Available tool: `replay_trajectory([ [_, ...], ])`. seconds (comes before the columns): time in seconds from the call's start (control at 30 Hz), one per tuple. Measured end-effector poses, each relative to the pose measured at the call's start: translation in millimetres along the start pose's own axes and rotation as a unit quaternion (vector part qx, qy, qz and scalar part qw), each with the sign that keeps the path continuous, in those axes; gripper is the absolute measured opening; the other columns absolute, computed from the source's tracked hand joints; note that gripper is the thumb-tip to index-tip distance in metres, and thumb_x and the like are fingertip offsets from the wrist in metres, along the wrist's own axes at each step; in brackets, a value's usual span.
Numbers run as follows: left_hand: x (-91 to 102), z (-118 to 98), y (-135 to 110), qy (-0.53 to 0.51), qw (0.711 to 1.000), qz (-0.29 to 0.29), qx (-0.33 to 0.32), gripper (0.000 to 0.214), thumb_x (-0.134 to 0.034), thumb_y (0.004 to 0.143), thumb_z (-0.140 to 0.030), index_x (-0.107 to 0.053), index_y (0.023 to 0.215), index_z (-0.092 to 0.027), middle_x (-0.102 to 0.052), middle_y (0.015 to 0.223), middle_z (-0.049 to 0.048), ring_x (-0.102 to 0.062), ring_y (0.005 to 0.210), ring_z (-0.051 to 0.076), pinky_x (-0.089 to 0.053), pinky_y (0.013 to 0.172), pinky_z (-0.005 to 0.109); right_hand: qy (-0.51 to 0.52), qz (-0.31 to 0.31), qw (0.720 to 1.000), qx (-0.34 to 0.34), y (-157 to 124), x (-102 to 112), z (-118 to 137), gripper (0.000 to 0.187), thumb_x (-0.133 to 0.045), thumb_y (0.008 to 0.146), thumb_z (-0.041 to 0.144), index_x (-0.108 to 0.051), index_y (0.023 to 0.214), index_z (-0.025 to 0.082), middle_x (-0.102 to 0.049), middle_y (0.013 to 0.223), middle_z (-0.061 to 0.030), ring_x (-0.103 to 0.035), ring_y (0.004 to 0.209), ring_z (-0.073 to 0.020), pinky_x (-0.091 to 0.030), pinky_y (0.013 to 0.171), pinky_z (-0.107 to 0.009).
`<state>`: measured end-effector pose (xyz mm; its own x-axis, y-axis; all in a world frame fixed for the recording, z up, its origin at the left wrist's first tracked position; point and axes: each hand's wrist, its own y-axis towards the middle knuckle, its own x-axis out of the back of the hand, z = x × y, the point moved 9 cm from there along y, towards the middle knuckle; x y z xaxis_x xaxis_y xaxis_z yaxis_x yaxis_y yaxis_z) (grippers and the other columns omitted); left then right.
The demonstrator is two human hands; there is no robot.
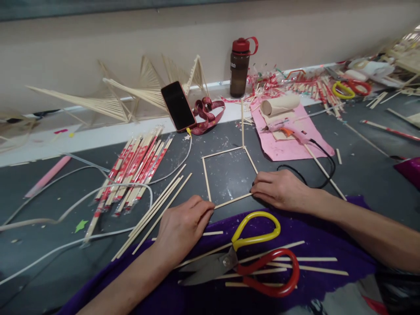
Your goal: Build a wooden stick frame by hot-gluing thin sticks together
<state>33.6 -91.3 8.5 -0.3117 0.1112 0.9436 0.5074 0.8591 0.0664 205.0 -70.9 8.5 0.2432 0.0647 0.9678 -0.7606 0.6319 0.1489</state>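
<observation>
A square frame of thin wooden sticks (pixel 206 177) lies flat on the grey table, with one more stick (pixel 243 124) running away from its far right corner. My left hand (pixel 185 221) pinches the near left corner, fingers pressed together. At the near right corner, my right hand (pixel 278 188) closes its fingertips on the frame. Scissors (pixel 231 258) with one yellow and one red handle rest just in front of me on purple cloth (pixel 328 227), among several loose sticks. Left of my left hand lie several bare chopsticks (pixel 154 205).
Wrapped chopsticks (pixel 131 170) and white cables (pixel 98 188) spread on the left. A phone (pixel 178 106) leans on wooden stick structures (pixel 141 94) behind. A bottle (pixel 239 70) stands at the back. A pink glue gun (pixel 288 129) lies on pink paper (pixel 275 148) at right.
</observation>
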Motion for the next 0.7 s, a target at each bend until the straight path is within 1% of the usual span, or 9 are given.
replay_trajectory([
  [0.23,3.9,6,-1,-0.028,0.999,-0.012,0.020,0.020,-0.049,0.089,-0.031,-0.065,0.099,-0.025,-0.065,0.086,-0.0014,-0.063,0.076,0.011,-0.045,0.064,0.021,0.003,-0.003,1.000,-0.003,-2,4,-3,0.027,-0.040,0.094,0.029,-0.065,0.096,0.018,-0.061,0.090,-0.0055,-0.056,0.076,-0.0109,-0.037,0.063,-0.022],
  [0.33,6.5,11,-2,-0.044,0.998,-0.015,0.037,0.018,-0.051,0.087,-0.031,-0.064,0.098,-0.025,-0.064,0.087,-0.0021,-0.062,0.076,0.010,-0.045,0.066,0.021,0.007,-0.012,1.000,-0.004,-6,8,-4,0.025,-0.042,0.093,0.029,-0.065,0.095,0.018,-0.062,0.091,-0.0058,-0.057,0.078,-0.0114,-0.039,0.064,-0.022],
  [0.47,6.5,12,-2,-0.055,0.997,-0.016,0.044,0.016,-0.053,0.086,-0.030,-0.065,0.096,-0.024,-0.064,0.086,-0.0022,-0.062,0.076,0.010,-0.045,0.066,0.021,0.008,-0.011,1.000,-0.003,-8,7,-5,0.024,-0.043,0.093,0.028,-0.065,0.095,0.018,-0.062,0.091,-0.0056,-0.058,0.079,-0.0119,-0.040,0.065,-0.022],
  [0.57,5.2,7,-2,-0.054,0.998,-0.023,0.022,0.016,-0.053,0.086,-0.029,-0.065,0.095,-0.024,-0.064,0.086,-0.0020,-0.062,0.076,0.010,-0.044,0.065,0.020,0.009,-0.012,1.000,-0.002,-7,6,-5,0.024,-0.042,0.093,0.028,-0.065,0.095,0.019,-0.062,0.092,-0.0055,-0.058,0.079,-0.0118,-0.039,0.065,-0.022],
  [0.7,6.8,0,-1,-0.049,0.997,-0.049,-0.016,0.017,-0.051,0.088,-0.028,-0.066,0.094,-0.023,-0.063,0.083,-0.0019,-0.062,0.074,0.008,-0.044,0.064,0.019,0.005,-0.015,1.000,0.001,-5,6,-5,0.024,-0.042,0.093,0.027,-0.064,0.091,0.019,-0.061,0.090,-0.0048,-0.056,0.076,-0.0106,-0.036,0.062,-0.021],
])
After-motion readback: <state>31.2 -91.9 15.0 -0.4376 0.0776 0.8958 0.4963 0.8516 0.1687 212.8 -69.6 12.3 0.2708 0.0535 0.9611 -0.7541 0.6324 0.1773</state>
